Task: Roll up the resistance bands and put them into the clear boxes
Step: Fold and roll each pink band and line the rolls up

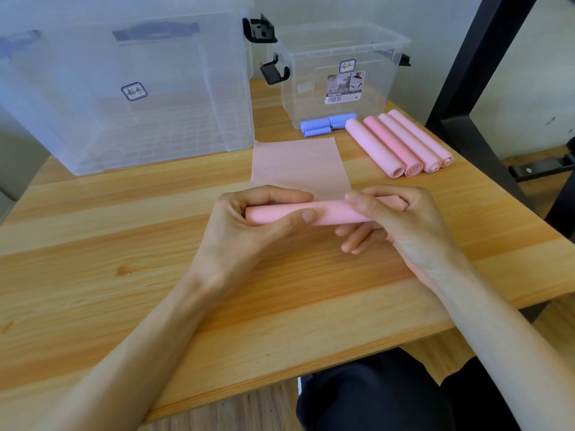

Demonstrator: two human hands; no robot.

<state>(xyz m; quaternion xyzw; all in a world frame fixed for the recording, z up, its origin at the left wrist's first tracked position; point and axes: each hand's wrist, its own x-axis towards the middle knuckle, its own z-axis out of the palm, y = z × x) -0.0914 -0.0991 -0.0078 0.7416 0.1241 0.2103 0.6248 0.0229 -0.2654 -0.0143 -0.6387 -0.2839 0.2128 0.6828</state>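
A pink resistance band (pixel 329 213) lies partly rolled across the middle of the wooden table (pixel 93 231), its flat unrolled tail (pixel 298 163) stretching away from me. My left hand (pixel 249 225) grips the roll's left end, thumb in front and fingers curled over the top. My right hand (pixel 395 219) grips the right end the same way. Several finished pink rolls (pixel 401 144) lie side by side at the right, beside blue rolls (pixel 326 124). A large clear box (pixel 124 88) stands at the back left and a small clear box (pixel 339 73) at the back middle.
A black metal frame post (pixel 485 57) rises at the right behind the table's edge. The small box has black latches (pixel 275 73) and no lid on it. My dark trouser legs (pixel 389 396) show below the table's front edge.
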